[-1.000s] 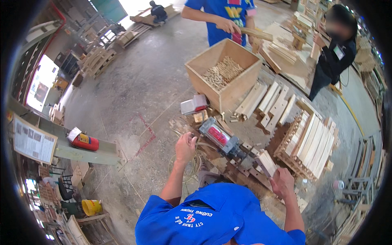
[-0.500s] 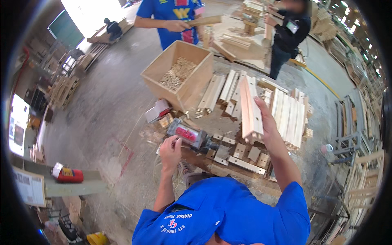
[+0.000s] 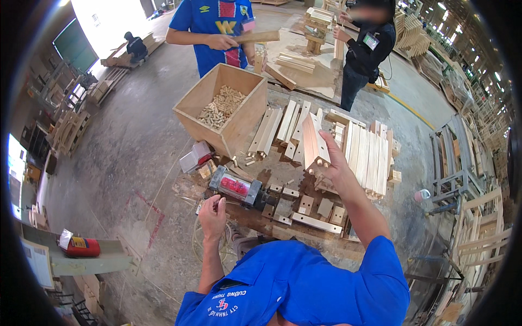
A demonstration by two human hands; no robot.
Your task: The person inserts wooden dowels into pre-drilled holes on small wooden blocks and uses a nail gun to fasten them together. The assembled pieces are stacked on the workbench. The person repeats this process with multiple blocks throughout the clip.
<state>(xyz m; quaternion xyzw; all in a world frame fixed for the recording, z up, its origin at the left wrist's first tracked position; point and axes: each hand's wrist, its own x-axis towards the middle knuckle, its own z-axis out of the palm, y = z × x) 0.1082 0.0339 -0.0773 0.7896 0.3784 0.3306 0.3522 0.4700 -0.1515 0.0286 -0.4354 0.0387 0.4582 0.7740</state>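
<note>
My right hand [image 3: 338, 165] is closed around a pale wooden piece [image 3: 311, 142], lifted at a tilt above the bench. Short round dowels show at its near end, and a dark hole is in its side. My left hand [image 3: 212, 216] has its fingers curled together beside a clamp cylinder [image 3: 235, 186] with a clear, red-filled middle. Whatever those fingers hold, if anything, is too small to make out. Between the cylinder and my right arm sits a jig of wooden blocks and drilled strips [image 3: 316, 222].
A plywood box [image 3: 217, 132] of loose dowels stands at the far left of the bench. Stacked wooden strips [image 3: 365, 157] lie to the right. Across from me, a person in blue [image 3: 202, 32] holds a wooden piece; another in black [image 3: 368, 54] stands farther right.
The whole view has shifted, moving the scene slightly left. My right hand still grips the wooden piece, which now leans more toward me, and my left hand stays near the cylinder.
</note>
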